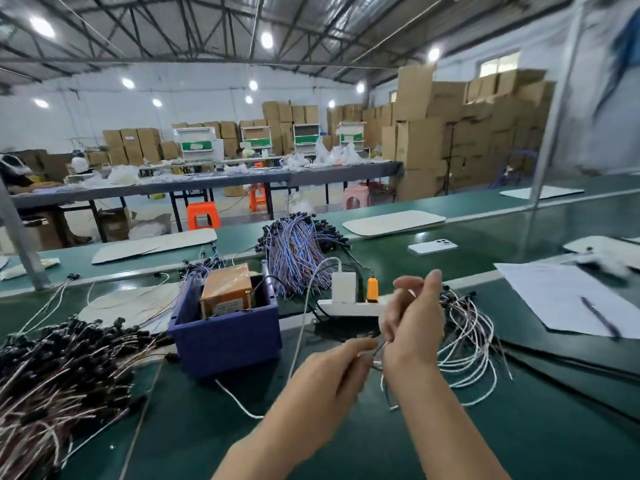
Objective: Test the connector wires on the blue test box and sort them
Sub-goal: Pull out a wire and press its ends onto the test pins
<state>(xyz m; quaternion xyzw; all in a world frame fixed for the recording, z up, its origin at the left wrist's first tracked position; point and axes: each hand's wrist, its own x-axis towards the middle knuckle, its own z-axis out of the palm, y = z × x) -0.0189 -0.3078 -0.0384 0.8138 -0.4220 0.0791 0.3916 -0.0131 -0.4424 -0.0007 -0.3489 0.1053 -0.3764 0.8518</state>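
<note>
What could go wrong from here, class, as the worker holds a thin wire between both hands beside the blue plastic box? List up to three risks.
1. The thin connector wire pinched between the left hand and right hand hangs beside the loose pile of white wires; it could snag or get mixed back in.
2. The white charger cable crosses the green bench beside the blue plastic test box; a reaching hand might drag it.

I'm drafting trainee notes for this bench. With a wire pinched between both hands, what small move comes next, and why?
Probably bring the wire left to the blue test box for its test: the left hand and right hand both pinch it, right of the box, not touching it.
</note>
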